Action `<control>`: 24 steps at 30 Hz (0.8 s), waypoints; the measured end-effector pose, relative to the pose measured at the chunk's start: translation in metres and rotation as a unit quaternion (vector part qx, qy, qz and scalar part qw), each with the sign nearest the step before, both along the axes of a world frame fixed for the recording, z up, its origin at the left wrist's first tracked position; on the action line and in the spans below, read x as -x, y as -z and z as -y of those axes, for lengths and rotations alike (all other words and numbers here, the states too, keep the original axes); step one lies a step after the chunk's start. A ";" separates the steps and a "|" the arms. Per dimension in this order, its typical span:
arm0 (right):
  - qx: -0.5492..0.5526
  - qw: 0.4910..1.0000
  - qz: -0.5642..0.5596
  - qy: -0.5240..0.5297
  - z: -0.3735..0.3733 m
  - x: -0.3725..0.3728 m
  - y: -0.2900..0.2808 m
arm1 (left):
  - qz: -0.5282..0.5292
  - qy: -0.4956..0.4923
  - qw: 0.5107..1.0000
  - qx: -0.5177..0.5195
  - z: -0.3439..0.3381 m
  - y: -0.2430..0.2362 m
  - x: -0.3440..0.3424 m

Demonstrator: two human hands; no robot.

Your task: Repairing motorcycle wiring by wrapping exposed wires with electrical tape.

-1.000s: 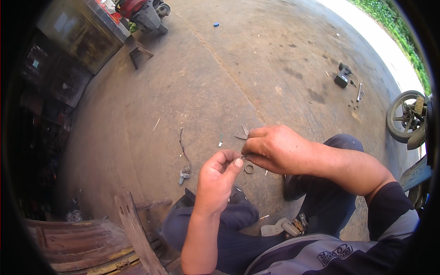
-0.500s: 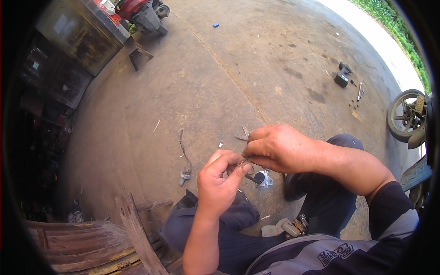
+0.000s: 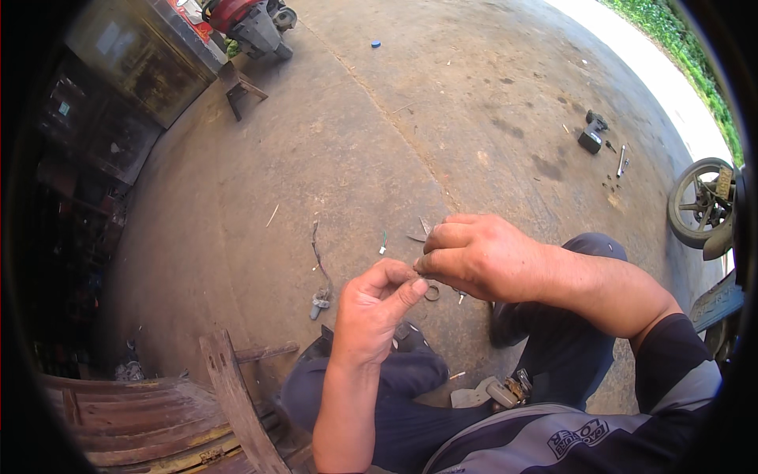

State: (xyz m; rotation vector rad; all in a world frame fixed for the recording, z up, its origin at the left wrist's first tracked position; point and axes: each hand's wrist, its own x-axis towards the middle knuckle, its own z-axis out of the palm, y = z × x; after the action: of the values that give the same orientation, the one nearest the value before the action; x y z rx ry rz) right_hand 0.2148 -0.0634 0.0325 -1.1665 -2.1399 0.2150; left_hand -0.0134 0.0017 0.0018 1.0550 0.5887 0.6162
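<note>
My left hand [image 3: 371, 304] and my right hand [image 3: 482, 257] meet above the floor in front of my knees. Thumb and fingers of each are pinched together, tip against tip. Whatever lies between them is too small and covered to name. A small brownish ring [image 3: 431, 293] shows just under the fingertips; whether it hangs or lies on the floor I cannot tell. A silvery bit [image 3: 461, 297] peeks out below the right hand. Beyond the hands are a small white connector with a green wire [image 3: 383, 250] and a thin-bladed metal tool [image 3: 420, 231], partly covered.
A grey plug-like part with a dark cable [image 3: 319, 300] lies left of my hands. A wooden seat [image 3: 150, 419] stands at lower left. Far right are a cordless power tool [image 3: 592, 133], a metal rod [image 3: 621, 160] and a motorcycle wheel [image 3: 699, 201]. A red scooter [image 3: 249, 28] stands at the back.
The black cylindrical part with its silver bracket, seen below my fingers before, is now out of sight apart from perhaps a silvery bit. My fingertips have drawn closer together.
</note>
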 end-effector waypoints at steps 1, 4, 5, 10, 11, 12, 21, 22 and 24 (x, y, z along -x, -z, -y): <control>0.000 1.000 0.000 0.000 0.000 0.000 0.000 | 0.000 0.000 1.000 0.000 0.000 0.000 0.000; -0.005 1.000 0.000 0.006 0.002 -0.001 0.000 | -0.026 -0.005 1.000 0.000 0.003 -0.002 -0.004; 0.009 1.000 -0.002 0.020 0.003 -0.002 0.000 | -0.084 -0.023 0.995 -0.057 0.006 -0.005 -0.006; 0.042 0.998 -0.010 0.049 0.004 -0.003 -0.010 | -0.144 -0.072 0.974 -0.157 0.019 -0.011 -0.015; 0.055 0.997 -0.011 0.059 0.005 -0.003 -0.011 | -0.121 -0.112 0.972 -0.170 0.021 -0.011 -0.017; 0.067 0.995 -0.013 0.069 0.006 -0.002 -0.011 | -0.098 -0.152 0.966 -0.183 0.023 -0.010 -0.019; 0.051 0.995 -0.014 0.083 0.005 -0.003 -0.008 | -0.186 -0.177 0.781 -0.569 0.015 -0.008 -0.024; 0.052 0.995 -0.014 0.083 0.005 -0.002 -0.006 | -0.186 -0.177 0.782 -0.568 0.016 -0.007 -0.024; 0.040 0.996 0.001 0.079 0.005 0.000 -0.003 | -0.191 -0.171 0.815 -0.520 0.016 -0.005 -0.026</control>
State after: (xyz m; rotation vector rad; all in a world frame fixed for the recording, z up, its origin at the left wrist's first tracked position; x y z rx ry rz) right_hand 0.2151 -0.0682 0.0350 -1.3765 -2.0452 0.2299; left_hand 0.0121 -0.0144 0.0071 2.1727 0.8186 1.1096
